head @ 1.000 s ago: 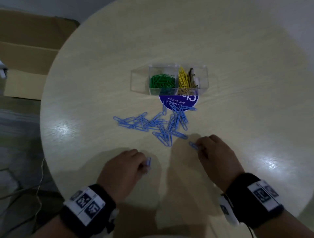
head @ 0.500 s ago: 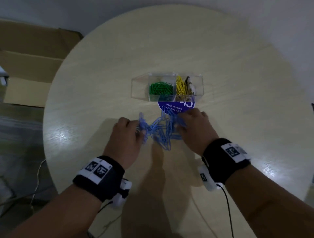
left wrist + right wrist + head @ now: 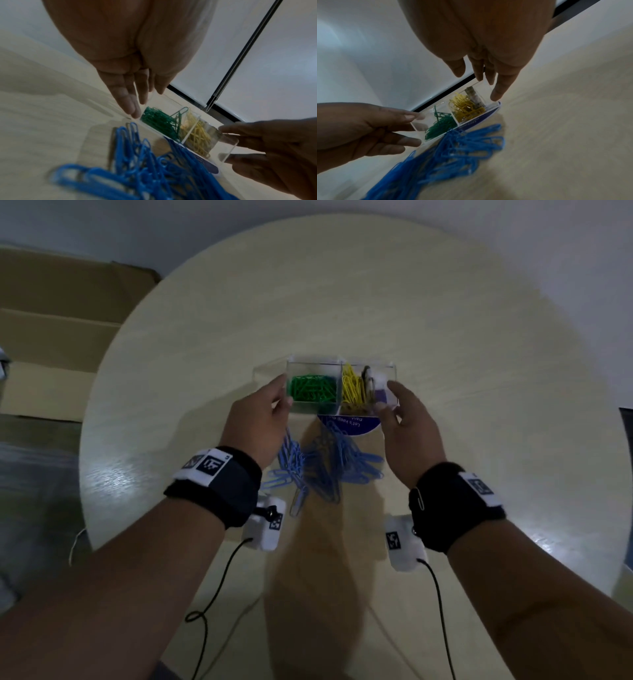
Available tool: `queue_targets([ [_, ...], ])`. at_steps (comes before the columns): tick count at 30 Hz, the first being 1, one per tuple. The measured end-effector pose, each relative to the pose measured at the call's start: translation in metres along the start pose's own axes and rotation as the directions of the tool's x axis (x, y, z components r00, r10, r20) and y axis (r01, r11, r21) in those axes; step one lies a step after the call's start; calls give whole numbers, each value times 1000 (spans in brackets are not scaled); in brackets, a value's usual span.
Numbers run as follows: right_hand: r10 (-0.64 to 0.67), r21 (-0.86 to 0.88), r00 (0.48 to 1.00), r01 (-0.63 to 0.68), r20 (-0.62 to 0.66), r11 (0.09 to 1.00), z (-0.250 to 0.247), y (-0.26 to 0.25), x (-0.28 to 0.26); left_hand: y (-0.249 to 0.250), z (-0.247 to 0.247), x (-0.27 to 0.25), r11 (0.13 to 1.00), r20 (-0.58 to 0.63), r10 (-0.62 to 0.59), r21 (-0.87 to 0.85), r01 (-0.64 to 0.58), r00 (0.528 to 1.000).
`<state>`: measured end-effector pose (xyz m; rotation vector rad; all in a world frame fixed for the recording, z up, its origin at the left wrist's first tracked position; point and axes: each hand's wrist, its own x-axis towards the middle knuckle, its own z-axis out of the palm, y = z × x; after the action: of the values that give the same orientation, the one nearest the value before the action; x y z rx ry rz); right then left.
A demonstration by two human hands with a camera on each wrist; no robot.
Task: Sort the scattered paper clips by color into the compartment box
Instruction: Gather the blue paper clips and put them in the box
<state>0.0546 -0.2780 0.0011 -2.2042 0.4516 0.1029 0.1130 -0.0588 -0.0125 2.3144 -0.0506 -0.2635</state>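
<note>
Head view: left hand [image 3: 257, 422], right hand [image 3: 407, 433] each pinch one end of box [image 3: 315, 362]. Blue clips [image 3: 329, 470] heaped on table [image 3: 342, 285] just beside it. Risk: uneven grip tilts open box, green clips [image 3: 311, 392] and yellow clips [image 3: 352, 392] spill, mix.

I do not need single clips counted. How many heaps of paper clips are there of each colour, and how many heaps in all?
Green heap: 1, in the left compartment of the box.
Yellow heap: 1, in the compartment beside it.
Blue heap: 1, loose on the table before the box.
Total: 3 heaps.
</note>
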Motion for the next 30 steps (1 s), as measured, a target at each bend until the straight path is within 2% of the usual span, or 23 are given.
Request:
queue_targets([
  [2,-12,113,1000,15,-27,994,3,6,-13,-12,-7,-10,1000,8,17,4,-17,1000],
  [4,17,180,990,8,-137,984,4,16,-27,-23,-15,-26,1000,-92,22,8,-21,995],
  [5,4,110,978,19,-209,994,7,22,-31,-29,-16,-36,997,-172,54,69,-42,984],
  [6,-39,-53,973,27,-227,998,10,26,-37,-33,-16,-49,984,-195,90,166,-58,977],
  [8,-80,-401,992,35,-95,915,19,27,-43,-33,-10,-75,934,-92,130,346,-91,987],
  [10,-28,-536,999,34,19,843,29,18,-46,-30,-2,-92,868,56,137,475,-147,989],
  [13,-50,-549,996,79,68,832,36,7,-44,-30,5,-96,827,158,186,508,-241,970],
  [18,-82,-426,976,162,200,890,33,10,-53,-41,6,-100,843,188,277,422,-332,942],
  [20,-82,-405,979,153,189,901,31,14,-60,-42,3,-104,875,169,261,374,-307,950],
  [22,-66,-443,990,115,124,889,29,15,-65,-39,-1,-107,918,67,160,357,-173,985],
  [24,-51,-472,993,95,105,876,30,12,-65,-34,-3,-108,925,-22,52,377,-40,998],
  [26,-48,-478,987,118,155,870,33,7,-64,-29,-2,-111,903,7,21,429,-22,1000],
  [30,-55,-458,960,180,273,871,34,3,-63,-27,3,-118,904,137,31,419,-86,990],
])
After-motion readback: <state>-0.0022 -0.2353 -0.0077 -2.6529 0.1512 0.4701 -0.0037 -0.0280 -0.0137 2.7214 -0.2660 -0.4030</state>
